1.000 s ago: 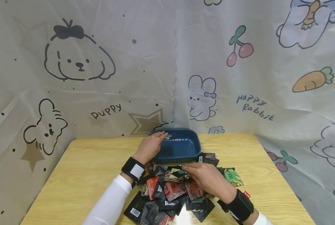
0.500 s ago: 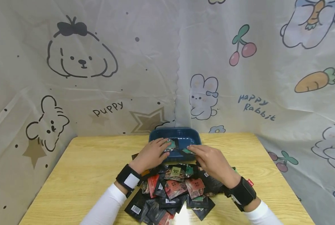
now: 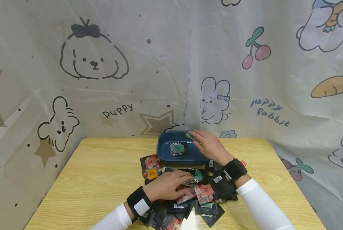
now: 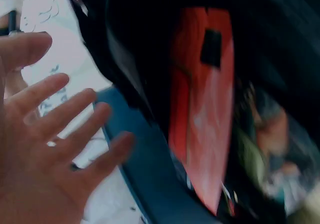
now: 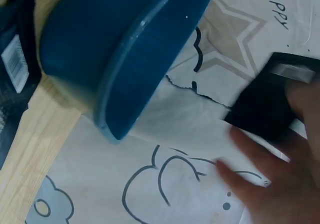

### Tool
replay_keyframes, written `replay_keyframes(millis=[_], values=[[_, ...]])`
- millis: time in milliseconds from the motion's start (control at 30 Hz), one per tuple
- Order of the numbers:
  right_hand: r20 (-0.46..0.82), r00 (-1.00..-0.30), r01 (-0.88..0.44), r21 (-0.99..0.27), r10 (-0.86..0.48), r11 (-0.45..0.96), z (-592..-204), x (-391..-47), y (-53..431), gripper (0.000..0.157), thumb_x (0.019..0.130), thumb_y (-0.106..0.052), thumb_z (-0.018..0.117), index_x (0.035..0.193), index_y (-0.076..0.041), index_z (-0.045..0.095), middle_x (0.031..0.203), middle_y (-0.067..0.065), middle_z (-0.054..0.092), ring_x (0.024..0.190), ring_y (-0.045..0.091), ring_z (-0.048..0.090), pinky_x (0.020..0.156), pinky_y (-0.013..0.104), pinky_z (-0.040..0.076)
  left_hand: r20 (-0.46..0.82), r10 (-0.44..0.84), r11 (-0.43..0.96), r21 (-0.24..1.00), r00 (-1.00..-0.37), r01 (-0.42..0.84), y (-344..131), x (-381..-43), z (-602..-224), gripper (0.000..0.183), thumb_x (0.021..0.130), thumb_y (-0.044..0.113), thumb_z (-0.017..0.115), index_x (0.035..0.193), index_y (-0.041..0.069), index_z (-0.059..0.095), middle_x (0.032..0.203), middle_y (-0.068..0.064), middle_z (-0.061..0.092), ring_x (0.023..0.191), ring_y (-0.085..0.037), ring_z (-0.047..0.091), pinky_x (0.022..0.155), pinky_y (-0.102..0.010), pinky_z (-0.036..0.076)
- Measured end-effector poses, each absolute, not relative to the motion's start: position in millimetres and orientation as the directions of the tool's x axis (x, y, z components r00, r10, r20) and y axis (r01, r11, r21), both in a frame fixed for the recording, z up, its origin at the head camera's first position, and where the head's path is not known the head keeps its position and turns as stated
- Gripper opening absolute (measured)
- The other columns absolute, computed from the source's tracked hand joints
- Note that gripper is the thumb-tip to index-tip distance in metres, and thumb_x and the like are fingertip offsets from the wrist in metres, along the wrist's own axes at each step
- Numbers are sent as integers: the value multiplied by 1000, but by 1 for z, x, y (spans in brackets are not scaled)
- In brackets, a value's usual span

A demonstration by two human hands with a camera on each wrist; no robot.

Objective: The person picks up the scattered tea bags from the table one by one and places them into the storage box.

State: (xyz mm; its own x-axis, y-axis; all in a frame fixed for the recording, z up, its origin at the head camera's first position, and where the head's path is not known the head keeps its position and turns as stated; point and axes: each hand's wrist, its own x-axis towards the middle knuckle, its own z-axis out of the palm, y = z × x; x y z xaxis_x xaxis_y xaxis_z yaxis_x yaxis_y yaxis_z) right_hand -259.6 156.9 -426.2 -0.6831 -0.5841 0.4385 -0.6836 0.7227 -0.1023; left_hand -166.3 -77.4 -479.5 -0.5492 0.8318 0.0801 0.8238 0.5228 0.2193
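Observation:
Over the far right part of the blue bin, my right hand pinches a small black packet with a green label. In the right wrist view that packet hangs from the fingers beyond the bin's rim. Another green-labelled packet lies inside the bin. My left hand is over the pile of flat packets; its fingers look spread and grip nothing in the left wrist view, near a blurred red packet. A red-labelled packet lies by its fingertips.
The heap of black, red and orange-labelled packets spreads in front of the bin on the wooden table. A patterned cloth hangs behind the table.
My left hand has let go of a green-labelled packet in the bin and come back to the pile. My right hand has carried its packet from the pile up over the bin.

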Motion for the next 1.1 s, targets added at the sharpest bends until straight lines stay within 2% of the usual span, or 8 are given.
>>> replay_keyframes(millis=[167, 400, 500, 600, 733, 833, 967, 1100], values=[[258, -774, -626, -165, -579, 762, -430, -253, 160, 60, 94, -47, 47, 145, -21, 30, 146, 13, 30, 129, 31, 30, 101, 60, 27, -42, 825, 556, 238, -564, 796, -69, -170, -487, 57, 93, 43, 49, 144, 24, 32, 146, -4, 32, 130, -23, 30, 101, -43, 37], [235, -804, -586, -164, -546, 793, -437, -232, 189, 59, 93, -46, 48, 144, -20, 32, 146, 15, 30, 129, 32, 29, 103, 61, 22, -63, 786, 617, 154, -615, 772, -60, -172, -487, 56, 92, 42, 51, 142, 22, 35, 142, -3, 39, 127, -26, 35, 98, -45, 40], [219, -814, -575, -166, -539, 801, -444, -222, 202, 59, 93, -44, 50, 143, -19, 33, 145, 16, 31, 129, 32, 30, 103, 61, 23, -48, 781, 624, 89, -623, 776, -57, -171, -487, 49, 94, 41, 50, 138, 21, 42, 136, -3, 44, 122, -24, 40, 94, -43, 44], [209, -820, -567, -163, -533, 807, -453, -210, 215, 56, 93, -41, 52, 141, -17, 37, 142, 17, 35, 127, 33, 33, 102, 61, 25, -6, 803, 597, 20, -597, 802, -55, -170, -488, 40, 96, 37, 49, 132, 21, 50, 127, -1, 50, 116, -21, 45, 89, -38, 47], [206, -817, -569, -147, -538, 809, -464, -195, 226, 54, 92, -41, 53, 139, -16, 42, 137, 16, 42, 122, 33, 40, 100, 60, 30, 48, 826, 564, -63, -562, 823, -54, -172, -491, 32, 94, 26, 53, 125, 20, 57, 121, 2, 54, 111, -17, 47, 84, -32, 50], [177, -817, -574, -155, -549, 804, -470, -181, 230, 57, 90, -46, 55, 137, -16, 44, 136, 16, 44, 120, 34, 41, 95, 60, 35, 47, 813, 581, -87, -580, 809, -54, -172, -492, 30, 91, 23, 58, 122, 21, 59, 120, 3, 55, 111, -17, 48, 81, -33, 51], [43, -820, -566, -213, -571, 796, -477, -161, 234, 71, 82, -56, 60, 140, -19, 41, 143, 17, 34, 124, 40, 34, 90, 60, 40, 79, 792, 610, -85, -605, 788, -54, -174, -491, 24, 89, 20, 60, 112, 23, 65, 111, 7, 61, 99, -13, 55, 71, -33, 53], [-94, -817, -531, -261, -569, 806, -485, -147, 237, 82, 77, -58, 64, 144, -23, 33, 150, 13, 22, 129, 42, 26, 92, 59, 38, 179, 783, 611, -48, -595, 790, -57, -175, -484, 22, 87, 12, 62, 104, 25, 68, 97, 10, 65, 80, -7, 58, 58, -28, 52]])
